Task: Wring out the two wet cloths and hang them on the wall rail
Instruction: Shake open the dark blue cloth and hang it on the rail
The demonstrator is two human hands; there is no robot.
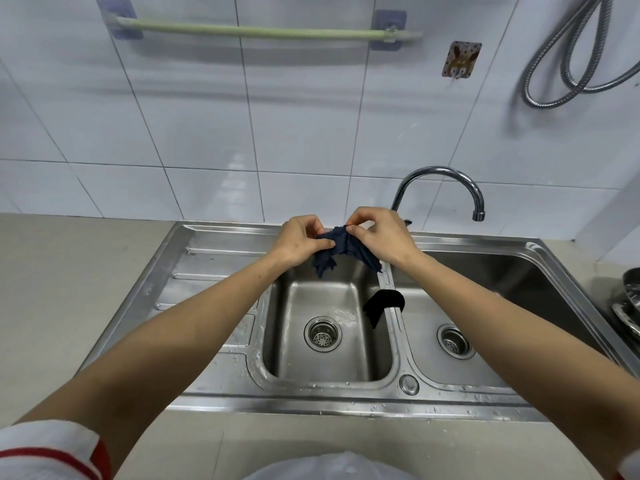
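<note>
Both hands hold a crumpled dark blue cloth [337,249] above the far end of the left sink basin [325,327]. My left hand [299,242] grips its left part, my right hand [379,237] pinches its upper right part with the fingertips. Loose ends of the cloth hang below the hands. A black cloth [382,304] lies draped over the divider between the two basins. The pale green wall rail [263,32] runs across the tiles high up, with nothing on it.
A chrome tap [446,187] arches over the right basin [485,313]. A wall hook [460,60] and a looped metal hose [575,60] hang at the upper right. Dark cookware [628,306] sits at the right edge. The draining board [204,278] is wet.
</note>
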